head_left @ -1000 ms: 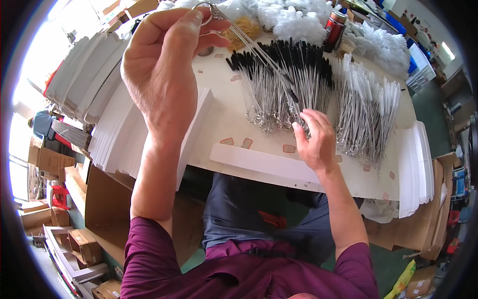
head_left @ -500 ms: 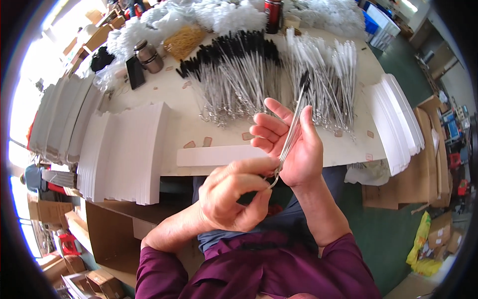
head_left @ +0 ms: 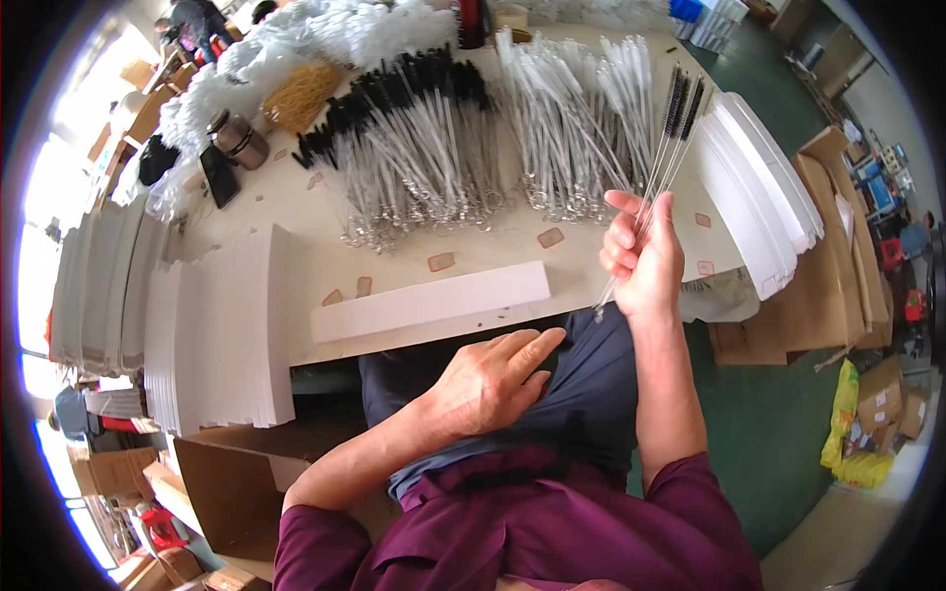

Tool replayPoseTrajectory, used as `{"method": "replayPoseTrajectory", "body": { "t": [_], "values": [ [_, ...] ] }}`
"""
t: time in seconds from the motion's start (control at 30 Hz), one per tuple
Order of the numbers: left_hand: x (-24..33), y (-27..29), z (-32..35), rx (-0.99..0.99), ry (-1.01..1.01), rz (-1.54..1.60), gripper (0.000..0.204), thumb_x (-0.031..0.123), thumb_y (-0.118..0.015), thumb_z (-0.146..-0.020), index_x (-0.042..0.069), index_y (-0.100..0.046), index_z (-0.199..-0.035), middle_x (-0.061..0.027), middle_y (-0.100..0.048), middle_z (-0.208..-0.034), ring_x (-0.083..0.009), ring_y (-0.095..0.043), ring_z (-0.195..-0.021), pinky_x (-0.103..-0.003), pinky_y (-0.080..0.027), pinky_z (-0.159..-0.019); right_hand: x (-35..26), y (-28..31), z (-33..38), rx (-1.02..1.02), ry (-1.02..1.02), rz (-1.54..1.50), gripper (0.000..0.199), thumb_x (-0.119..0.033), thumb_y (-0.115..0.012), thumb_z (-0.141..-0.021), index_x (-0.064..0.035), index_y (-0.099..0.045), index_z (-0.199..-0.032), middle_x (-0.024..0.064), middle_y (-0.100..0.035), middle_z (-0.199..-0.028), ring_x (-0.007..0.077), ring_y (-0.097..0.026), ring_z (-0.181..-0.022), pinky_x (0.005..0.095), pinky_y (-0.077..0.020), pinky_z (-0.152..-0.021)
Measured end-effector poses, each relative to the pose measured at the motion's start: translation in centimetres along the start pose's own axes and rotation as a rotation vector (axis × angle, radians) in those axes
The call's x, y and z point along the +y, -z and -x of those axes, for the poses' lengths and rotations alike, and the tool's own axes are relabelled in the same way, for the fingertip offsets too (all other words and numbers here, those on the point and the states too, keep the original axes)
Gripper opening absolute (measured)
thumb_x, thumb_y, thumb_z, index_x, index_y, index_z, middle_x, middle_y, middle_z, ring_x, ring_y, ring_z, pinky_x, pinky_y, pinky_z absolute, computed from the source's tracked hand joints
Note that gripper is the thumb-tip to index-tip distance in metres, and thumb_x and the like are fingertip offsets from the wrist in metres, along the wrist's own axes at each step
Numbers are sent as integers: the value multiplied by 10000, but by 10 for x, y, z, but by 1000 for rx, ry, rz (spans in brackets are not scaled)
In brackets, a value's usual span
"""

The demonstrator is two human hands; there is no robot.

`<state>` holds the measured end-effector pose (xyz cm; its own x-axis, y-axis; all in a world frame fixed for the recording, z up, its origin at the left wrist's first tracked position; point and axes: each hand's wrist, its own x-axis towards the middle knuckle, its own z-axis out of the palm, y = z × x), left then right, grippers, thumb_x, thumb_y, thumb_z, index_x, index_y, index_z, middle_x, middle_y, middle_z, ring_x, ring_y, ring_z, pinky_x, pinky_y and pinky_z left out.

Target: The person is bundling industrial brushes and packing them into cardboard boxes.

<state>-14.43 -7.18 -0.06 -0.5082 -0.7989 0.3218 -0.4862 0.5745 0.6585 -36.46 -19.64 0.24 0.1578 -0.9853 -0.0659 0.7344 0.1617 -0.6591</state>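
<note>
My right hand (head_left: 645, 258) is closed around a few thin straw-cleaning brushes (head_left: 674, 113) near the table's right front edge. Their black bristles point up and away, and the wire ends stick out below the palm. Over my lap, my left hand (head_left: 493, 379) holds nothing; its fingers are stretched and the thumb stands apart. A long white box (head_left: 434, 300) lies just beyond it along the front edge. Farther back are a pile of black-bristled brushes (head_left: 424, 148) and, to its right, a pile of white-bristled brushes (head_left: 581, 128).
Stacked white boxes stand at the left (head_left: 222, 325) and right (head_left: 754, 187) of the table. A dark phone (head_left: 219, 177), a metal flask (head_left: 236, 140) and yellow rubber bands (head_left: 301, 96) lie at the back left. An open cardboard box (head_left: 232, 492) is below the table.
My left hand has let go of the brushes' wire ends and dropped toward my lap. The right hand has carried the brushes right, and they now fan apart. The whole view has shifted.
</note>
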Motion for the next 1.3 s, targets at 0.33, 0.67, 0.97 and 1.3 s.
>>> {"method": "replayPoseTrajectory", "body": {
  "t": [0.33,0.67,0.97,1.3],
  "values": [
    [-13,0,-38,2,45,4,346,59,-772,-855,-23,-668,-1175,-200,-732,-1074,-377,-737,-936,-413,-603,-796,-48,99,-12,548,288,1383,331,-228,-755,-907,16,-735,-1129,44,-643,-720,121,-581,-648,328,-488,-621],
    [-13,-16,-64,-65,44,65,269,56,-760,-870,-14,-694,-1121,-183,-738,-1031,-367,-739,-910,-398,-597,-780,-24,86,-35,242,360,1796,294,-189,-711,-899,-42,-727,-1153,239,-725,-848,420,-716,-810,491,-561,-747],
    [-23,-12,-67,-38,202,61,228,51,-744,-889,-8,-715,-1107,-167,-747,-988,-282,-758,-889,-374,-604,-766,-21,76,-31,232,254,1389,218,-196,-759,-903,20,-729,-914,134,-720,-756,214,-658,-646,357,-506,-616],
    [-50,-26,-111,152,539,711,269,107,-680,-987,-96,-651,-1159,-119,-737,-947,-152,-714,-819,-297,-607,-689,0,23,16,95,-83,746,193,-183,-769,-958,-2,-733,-902,-43,-649,-742,7,-500,-662,211,-390,-575]
  ]
}}
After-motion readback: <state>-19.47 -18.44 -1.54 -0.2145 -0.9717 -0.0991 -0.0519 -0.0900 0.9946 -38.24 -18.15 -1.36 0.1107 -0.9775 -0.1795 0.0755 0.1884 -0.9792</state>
